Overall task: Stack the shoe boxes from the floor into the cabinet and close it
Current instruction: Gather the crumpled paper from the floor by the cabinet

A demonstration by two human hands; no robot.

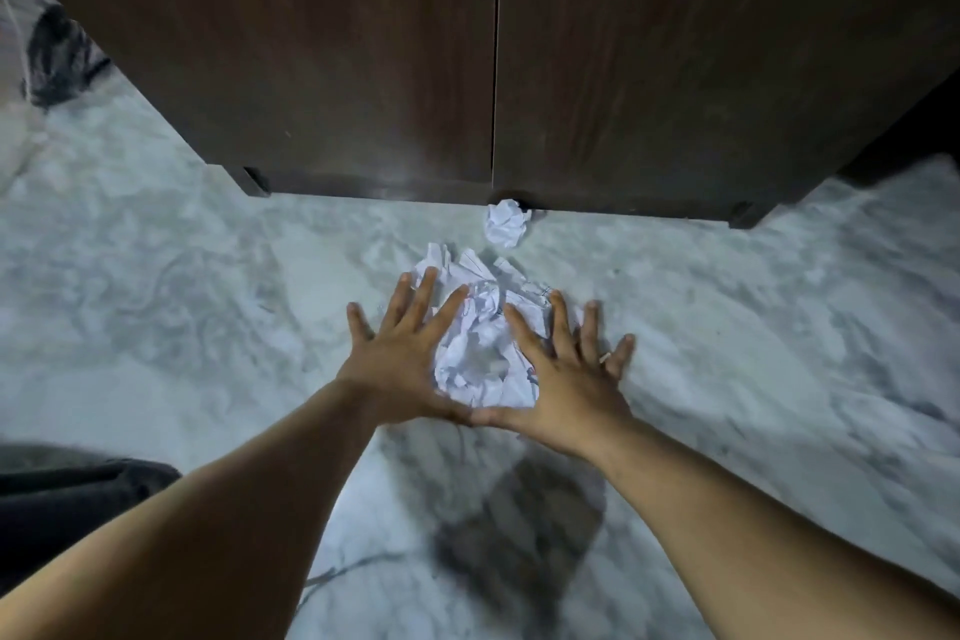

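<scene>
Honestly, dark wooden cabinet doors (493, 57) are looking closed, no boxes visible; both hands, left hand (402, 353) and right hand (566, 369), are hovering spread over crumpled white paper (483, 353).

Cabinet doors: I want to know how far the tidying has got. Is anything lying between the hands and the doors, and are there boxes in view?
Both cabinet doors are shut. Between them and the open left hand and right hand lies a pile of crumpled paper, with one paper ball at the doors' foot. No shoe boxes are in view.
</scene>
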